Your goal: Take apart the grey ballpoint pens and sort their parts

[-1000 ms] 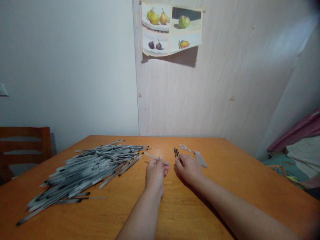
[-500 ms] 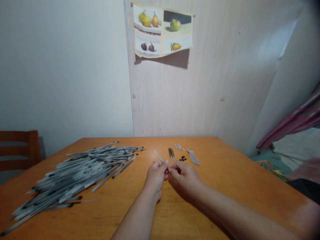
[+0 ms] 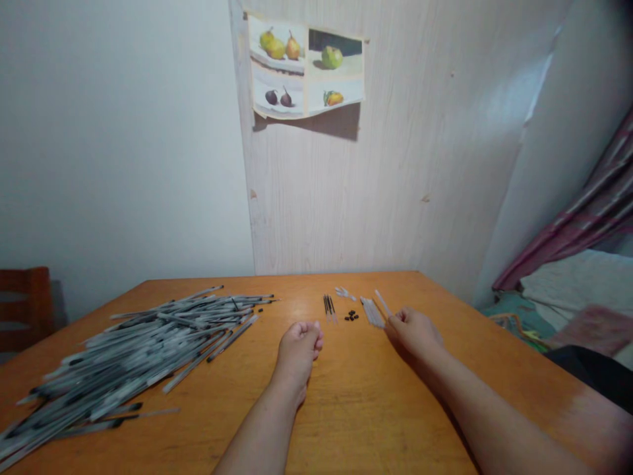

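Observation:
My right hand [image 3: 414, 332] pinches a clear pen barrel [image 3: 380, 300], which points up and away from the fingers. It is just right of a row of similar clear pen barrels [image 3: 372, 313]. Nearer the middle of the table, my left hand [image 3: 299, 346] is closed, its fingers curled in; anything inside them is hidden. Beyond it lie several thin black-filled ink refills [image 3: 329, 305] side by side. Small black plugs [image 3: 351, 316] form a cluster between the refills and the barrels. White pen caps [image 3: 345, 293] lie behind the plugs.
A large heap of pens [image 3: 163, 343] with dark ends covers the left of the wooden table [image 3: 346, 409]. One small black piece [image 3: 260, 310] lies at the heap's right edge. A chair back [image 3: 24, 297] stands at far left, and a wall rises behind the table.
My right hand has parted from my left and moved right, taking the clear barrel beside the row. My left hand stays closed near the middle. The view has shifted slightly right.

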A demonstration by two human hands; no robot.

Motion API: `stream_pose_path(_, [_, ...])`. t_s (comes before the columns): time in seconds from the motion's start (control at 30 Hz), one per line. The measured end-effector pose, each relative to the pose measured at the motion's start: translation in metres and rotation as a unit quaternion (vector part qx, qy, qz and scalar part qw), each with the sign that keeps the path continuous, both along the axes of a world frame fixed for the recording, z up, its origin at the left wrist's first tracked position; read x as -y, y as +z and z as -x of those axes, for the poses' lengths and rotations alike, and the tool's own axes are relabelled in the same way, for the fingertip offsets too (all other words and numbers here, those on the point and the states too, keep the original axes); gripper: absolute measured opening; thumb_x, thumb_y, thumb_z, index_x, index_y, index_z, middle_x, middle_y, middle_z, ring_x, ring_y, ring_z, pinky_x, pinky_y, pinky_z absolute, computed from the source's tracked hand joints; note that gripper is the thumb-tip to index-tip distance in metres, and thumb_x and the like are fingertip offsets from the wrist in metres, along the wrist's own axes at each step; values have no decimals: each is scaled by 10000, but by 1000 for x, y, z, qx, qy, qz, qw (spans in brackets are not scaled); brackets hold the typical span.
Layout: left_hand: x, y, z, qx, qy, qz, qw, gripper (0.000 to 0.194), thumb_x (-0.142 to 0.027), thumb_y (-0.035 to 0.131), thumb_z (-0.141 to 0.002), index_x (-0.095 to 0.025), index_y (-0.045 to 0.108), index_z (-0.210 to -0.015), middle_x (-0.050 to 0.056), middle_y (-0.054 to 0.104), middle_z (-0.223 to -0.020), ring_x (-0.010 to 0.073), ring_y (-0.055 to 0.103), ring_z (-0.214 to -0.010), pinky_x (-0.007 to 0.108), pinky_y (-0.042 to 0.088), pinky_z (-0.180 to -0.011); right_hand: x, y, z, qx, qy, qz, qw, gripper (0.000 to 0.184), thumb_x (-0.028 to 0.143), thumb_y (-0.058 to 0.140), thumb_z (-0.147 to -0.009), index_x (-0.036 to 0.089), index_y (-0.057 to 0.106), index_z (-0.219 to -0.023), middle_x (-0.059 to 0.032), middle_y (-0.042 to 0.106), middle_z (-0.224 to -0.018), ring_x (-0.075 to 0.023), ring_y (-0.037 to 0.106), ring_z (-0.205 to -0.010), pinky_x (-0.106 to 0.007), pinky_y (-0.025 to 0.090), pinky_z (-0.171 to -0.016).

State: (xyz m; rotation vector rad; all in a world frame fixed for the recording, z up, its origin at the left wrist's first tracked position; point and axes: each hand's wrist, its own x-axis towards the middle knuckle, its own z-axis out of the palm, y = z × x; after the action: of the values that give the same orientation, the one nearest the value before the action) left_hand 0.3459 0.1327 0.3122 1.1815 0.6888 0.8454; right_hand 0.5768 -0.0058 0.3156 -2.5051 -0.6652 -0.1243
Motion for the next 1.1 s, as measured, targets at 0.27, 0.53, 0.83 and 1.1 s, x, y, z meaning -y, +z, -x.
stream_pose_path(0.27, [-3, -3, 0, -13, 0, -8, 1000, 350, -475, 743, -757, -153, 636, -840, 61, 669, -760, 119, 583, -641, 207, 406, -566, -6, -5, -8, -19, 8, 69, 997, 291, 438, 487, -879, 216, 638, -767, -102, 700, -799, -254, 652, -749, -331, 414, -619])
stream_pose_path(0.53, [-3, -2, 0, -20, -5, -14, 1000, 329, -463, 723, -767, -152, 626, -812, 60, 666, -753, 115, 574, -637, 208, 406, -568, -10, -6, -8, -20, 10, 86, 996, 286, 417, 468, -878, 208, 650, -808, -119, 726, -881, -288, 684, -835, -353, 439, -645])
stream_pose_path(0.83, [-5, -6, 0, -30, -17, -24, 999, 378, -515, 702, -757, -156, 608, -829, 48, 657, -763, 119, 575, -656, 218, 396, -578, -13, -9, -12, -21, 5, 101, 995, 350, 437, 440, -910, 193, 685, -855, -152, 740, -953, -297, 698, -903, -359, 479, -709])
stream_pose_path(1.1, [-4, -3, 0, -41, -17, -27, 999, 433, -565, 718, -726, -157, 609, -821, 52, 652, -758, 122, 561, -653, 230, 407, -585, -12, -13, -17, -15, 16, 98, 995, 400, 382, 397, -927, 173, 737, -921, -185, 743, -1015, -303, 693, -930, -350, 475, -702])
